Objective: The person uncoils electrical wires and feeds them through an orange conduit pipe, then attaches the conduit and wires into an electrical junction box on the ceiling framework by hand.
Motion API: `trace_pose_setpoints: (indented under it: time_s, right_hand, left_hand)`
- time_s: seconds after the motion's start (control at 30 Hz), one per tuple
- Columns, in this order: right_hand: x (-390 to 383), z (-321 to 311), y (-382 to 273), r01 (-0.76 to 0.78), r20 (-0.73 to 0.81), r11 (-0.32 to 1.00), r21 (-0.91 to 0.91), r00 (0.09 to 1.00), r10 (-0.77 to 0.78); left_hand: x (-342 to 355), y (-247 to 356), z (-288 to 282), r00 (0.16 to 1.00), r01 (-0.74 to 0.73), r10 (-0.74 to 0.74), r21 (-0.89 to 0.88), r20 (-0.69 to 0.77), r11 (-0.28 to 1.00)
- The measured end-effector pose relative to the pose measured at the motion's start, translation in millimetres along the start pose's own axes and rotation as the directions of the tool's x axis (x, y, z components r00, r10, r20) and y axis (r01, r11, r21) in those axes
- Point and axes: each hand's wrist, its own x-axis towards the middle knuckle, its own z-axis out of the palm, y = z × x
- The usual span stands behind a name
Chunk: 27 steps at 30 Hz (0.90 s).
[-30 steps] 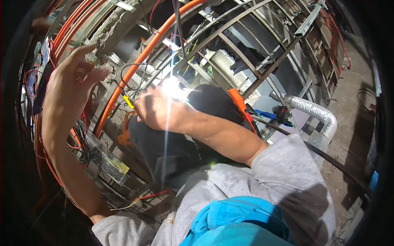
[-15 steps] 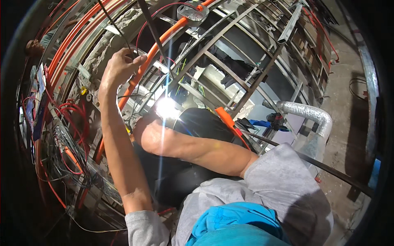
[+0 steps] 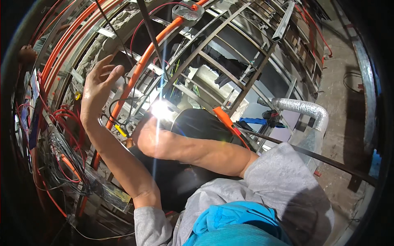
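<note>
My left hand (image 3: 98, 84) is raised at the left with its fingers apart and nothing in them. Just to its right a thin dark cable (image 3: 113, 30) slants down in front of an orange conduit (image 3: 133, 80). My right arm (image 3: 201, 151) reaches leftward across my body and bends beside a glaring light (image 3: 162, 110). The glare and the bend of the arm hide my right hand's fingers, so I cannot see what they hold. Below the left hand is a small yellow piece (image 3: 120, 130), with dark looped cable next to it.
A metal bar grid (image 3: 223, 67) spans the middle and far side. A round metal junction box (image 3: 186, 14) sits on the orange conduit. Tangled wires (image 3: 67, 151) crowd the left. A silver flexible duct (image 3: 308, 108) and a dark long bar (image 3: 324, 164) lie at the right. Another person's hand (image 3: 28, 53) shows far left.
My left hand has come away from the dark cable, moving left and a little nearer, and its fingers have spread. My right arm stays in place.
</note>
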Motion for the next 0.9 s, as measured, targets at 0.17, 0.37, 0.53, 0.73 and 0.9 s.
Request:
trace_pose_setpoints:
  time_s: [0.17, 0.37, 0.53, 0.73, 0.9]
  right_hand:
    - [6, -6, -4, 0.007, 0.008, 0.999, -0.033, 1.0, -0.007]
    - [10, -1, -7, 0.033, 0.08, 0.989, -0.146, 0.997, -0.021]
    - [12, 2, -18, 0.015, 0.169, 0.997, -0.078, 0.986, -0.002]
    - [10, 32, -34, -0.175, 0.574, 0.979, 0.101, 0.814, 0.086]
    - [14, 31, -36, -0.211, 0.503, 0.977, 0.042, 0.849, 0.161]
  left_hand:
    - [-16, -50, -17, 0.993, 0.084, -0.095, -0.153, -0.066, 0.985]
    - [-15, -74, -5, 0.983, 0.171, -0.181, -0.164, -0.044, 0.971]
    - [-15, -71, 0, 0.973, 0.211, -0.219, -0.107, -0.075, 0.972]
    - [-13, -69, 5, 0.976, 0.194, -0.2, -0.069, -0.091, 0.979]
    - [-2, -80, 8, 0.96, 0.239, -0.244, -0.047, -0.136, 0.97]
